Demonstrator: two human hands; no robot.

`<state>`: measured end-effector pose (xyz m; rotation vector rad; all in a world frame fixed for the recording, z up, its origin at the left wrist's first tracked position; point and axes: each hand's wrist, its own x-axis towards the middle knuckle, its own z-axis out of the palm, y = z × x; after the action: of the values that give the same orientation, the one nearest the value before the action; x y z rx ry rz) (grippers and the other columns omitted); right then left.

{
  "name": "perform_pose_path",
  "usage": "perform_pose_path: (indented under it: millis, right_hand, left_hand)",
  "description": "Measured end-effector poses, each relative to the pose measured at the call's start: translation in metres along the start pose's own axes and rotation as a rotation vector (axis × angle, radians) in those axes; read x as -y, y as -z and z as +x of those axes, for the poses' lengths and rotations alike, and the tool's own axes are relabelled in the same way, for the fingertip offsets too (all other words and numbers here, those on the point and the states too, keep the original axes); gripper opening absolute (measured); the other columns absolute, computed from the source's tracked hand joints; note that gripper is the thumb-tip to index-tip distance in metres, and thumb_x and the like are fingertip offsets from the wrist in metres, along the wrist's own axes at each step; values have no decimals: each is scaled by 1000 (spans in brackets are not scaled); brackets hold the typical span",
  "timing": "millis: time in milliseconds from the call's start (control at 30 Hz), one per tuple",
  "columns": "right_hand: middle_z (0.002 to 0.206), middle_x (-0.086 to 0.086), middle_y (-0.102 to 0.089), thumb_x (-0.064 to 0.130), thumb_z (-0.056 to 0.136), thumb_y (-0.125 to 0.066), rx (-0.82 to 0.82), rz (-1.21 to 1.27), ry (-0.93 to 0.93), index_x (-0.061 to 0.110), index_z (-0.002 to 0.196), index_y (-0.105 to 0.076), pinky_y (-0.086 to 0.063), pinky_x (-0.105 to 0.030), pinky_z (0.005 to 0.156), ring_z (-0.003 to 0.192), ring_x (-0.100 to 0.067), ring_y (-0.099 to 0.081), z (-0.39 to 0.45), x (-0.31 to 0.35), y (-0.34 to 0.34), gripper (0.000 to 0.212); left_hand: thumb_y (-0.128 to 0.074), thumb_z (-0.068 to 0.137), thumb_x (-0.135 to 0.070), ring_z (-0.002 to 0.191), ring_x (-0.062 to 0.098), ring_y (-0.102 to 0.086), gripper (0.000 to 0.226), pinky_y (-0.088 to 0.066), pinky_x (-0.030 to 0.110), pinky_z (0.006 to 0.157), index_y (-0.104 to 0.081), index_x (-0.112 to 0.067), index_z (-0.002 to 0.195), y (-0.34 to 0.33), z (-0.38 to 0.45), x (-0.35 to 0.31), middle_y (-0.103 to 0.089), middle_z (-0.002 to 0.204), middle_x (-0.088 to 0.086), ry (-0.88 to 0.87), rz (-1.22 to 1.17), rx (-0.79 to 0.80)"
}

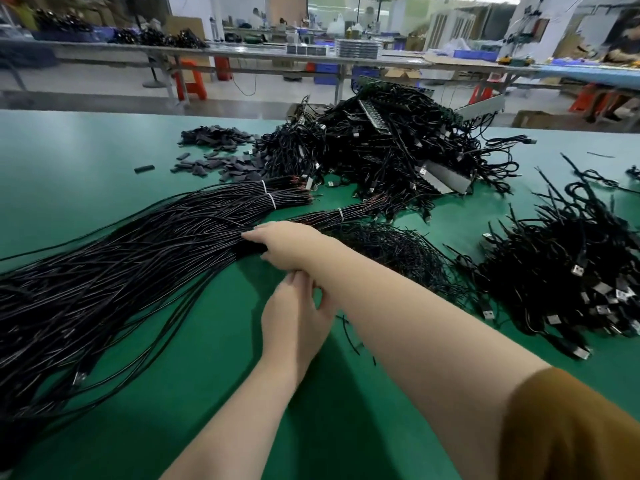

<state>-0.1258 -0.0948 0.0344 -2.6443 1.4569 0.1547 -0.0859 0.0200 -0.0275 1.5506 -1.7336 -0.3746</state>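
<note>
Head view: we see our right hand (277, 242) reaching across to the left, its fingers curled round part of a long bundle of black wires (138, 258), which it grasps near the bundle's right end. The bundle lies flat on the green desk (86, 150) and fans out from the hand toward the lower left edge of the picture. Beyond the hand the wires narrow into bunches bound by white ties (270, 197), with bare reddish ends pointing right.

Our left hand (294, 317) sits just below the right wrist, its fingertips touching the underside of the right forearm. We cannot tell whether it is released or holds anything, since the forearm hides its fingertips. A brown sleeve (571, 427) covers the right upper arm.

Just right of the right hand lies a loose tangle of thin wires (391, 247). Farther back stands a big heap of black cables (398, 143) with grey metal strips in it. Left of the heap are scattered short black sleeves (221, 138). At the right edge of the desk lies another pile of cables with USB plugs (571, 271).

Behind the desk run long workbenches (242, 53) with red stools (190, 81) beneath them, blurred.
</note>
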Motion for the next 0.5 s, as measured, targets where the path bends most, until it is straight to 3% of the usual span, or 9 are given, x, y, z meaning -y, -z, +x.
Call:
perform_pose_path:
  millis: [100, 200, 300, 367, 433, 500]
  right_hand:
    - [134, -5, -52, 10, 97, -51, -2, -174, -27, 21, 140, -48, -54, -43, 81, 121, -27, -53, 8, 10, -7, 44]
    - [119, -6, -54, 2, 95, -47, -92, -215, -50, 17, 125, -59, -47, -38, 64, 104, -30, -59, 6, 14, -11, 36]
    - [93, -3, -54, -5, 87, -50, -158, -269, -24, 12, 101, -65, -41, -32, 58, 88, -29, -63, 2, 13, -11, 27]
    - [97, -4, -57, -5, 88, -50, -213, -201, -50, 12, 103, -63, -42, -33, 58, 85, -29, -62, -3, 12, -9, 26]
    - [97, -6, -61, 0, 93, -48, -400, -18, -120, 11, 108, -58, -41, -33, 58, 80, -29, -63, -8, 7, 7, 21]
    - [91, -4, -65, 9, 99, -45, -675, 143, -196, 13, 107, -57, -44, -31, 59, 73, -25, -61, -14, 4, 35, 16]
  left_hand:
    - [-43, 90, -17, 100, 29, -59, 28, -39, 30, 68, -57, -8, 113, 0, 0, 1, -63, 113, 11, 18, 148, 70]
    - [-52, 87, -10, 82, 36, -59, 4, -38, 33, 58, -55, -13, 89, 5, -3, 0, -65, 96, 14, 66, -19, 61]
    - [-55, 85, -12, 74, 36, -56, 12, -36, 32, 55, -47, -17, 78, 5, -5, -2, -63, 88, 13, 49, -37, 63]
    - [-55, 86, -14, 73, 33, -55, 7, -35, 32, 54, -50, -13, 80, 5, -4, -4, -61, 87, 9, 34, -5, 47]
    - [-55, 86, -13, 72, 24, -53, 7, -36, 31, 53, -51, -18, 83, 4, -3, -4, -57, 84, 0, 2, -62, -12]
    - [-54, 88, -10, 76, 13, -54, 18, -39, 29, 58, -59, -23, 99, 2, -4, -4, -58, 89, -8, -51, -101, -72]
